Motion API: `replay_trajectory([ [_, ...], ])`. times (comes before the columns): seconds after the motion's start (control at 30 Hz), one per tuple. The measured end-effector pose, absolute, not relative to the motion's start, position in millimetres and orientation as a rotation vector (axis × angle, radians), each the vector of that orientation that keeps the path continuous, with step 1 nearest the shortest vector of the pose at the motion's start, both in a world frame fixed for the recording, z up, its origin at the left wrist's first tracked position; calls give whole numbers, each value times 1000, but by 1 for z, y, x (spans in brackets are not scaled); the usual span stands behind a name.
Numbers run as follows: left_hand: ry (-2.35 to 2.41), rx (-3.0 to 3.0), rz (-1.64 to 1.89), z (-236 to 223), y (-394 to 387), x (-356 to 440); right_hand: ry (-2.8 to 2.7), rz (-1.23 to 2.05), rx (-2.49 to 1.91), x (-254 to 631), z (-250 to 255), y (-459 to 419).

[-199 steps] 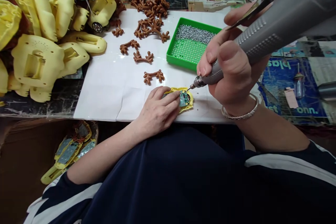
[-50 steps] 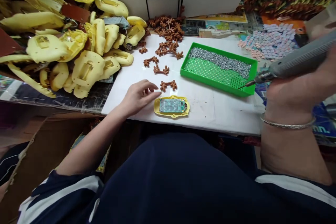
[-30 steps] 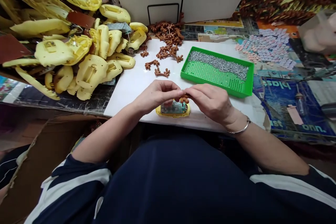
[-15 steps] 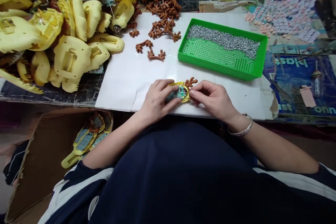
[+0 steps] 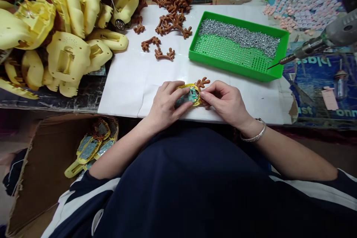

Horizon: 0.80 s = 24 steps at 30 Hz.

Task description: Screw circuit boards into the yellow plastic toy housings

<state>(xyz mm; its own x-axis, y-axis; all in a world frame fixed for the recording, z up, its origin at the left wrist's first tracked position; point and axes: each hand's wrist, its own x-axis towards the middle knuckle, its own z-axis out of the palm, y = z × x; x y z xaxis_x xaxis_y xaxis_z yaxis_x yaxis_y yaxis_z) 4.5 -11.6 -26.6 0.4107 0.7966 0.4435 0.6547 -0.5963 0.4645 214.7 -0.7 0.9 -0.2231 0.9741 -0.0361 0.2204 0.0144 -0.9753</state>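
A yellow plastic toy shell with a green circuit board lies open side up, low over the white sheet. My left hand is closed around its left part, the fingers covering much of it. At the shell's right end sits a brown antler piece, one antler sticking up past the rim. My right hand pinches this end, thumb and forefinger on the middle of the antler piece; the exact contact is hidden by the fingertips. Loose brown antler pieces lie beyond my hands on the white sheet.
A green tray of small metal screws stands ahead. An electric screwdriver hangs over its right corner. Yellow shells are heaped at left, small pale parts at far right. A cardboard box with assembled pieces stands below left.
The electric screwdriver has come into view from the right. My view has shifted slightly; both hands keep their hold, with the right fingertips slightly further over the shell's end.
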Motion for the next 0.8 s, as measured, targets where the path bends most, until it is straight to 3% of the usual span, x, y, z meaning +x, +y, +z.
replay_trajectory([
  [0.27, 1281, 2461, 922, -27, -11, 4, -1968, 684, -1200, 219, -1, 1],
  [0.43, 1274, 2447, 908, -26, -10, 4, -2002, 730, -1196, 220, -4, 7],
  [0.63, 1212, 2502, 958, -27, -7, 2, -2232, 555, -1051, 225, -6, 12],
  [0.8, 1199, 2500, 958, -26, -6, 1, -2317, 468, -1186, 231, 7, 14],
])
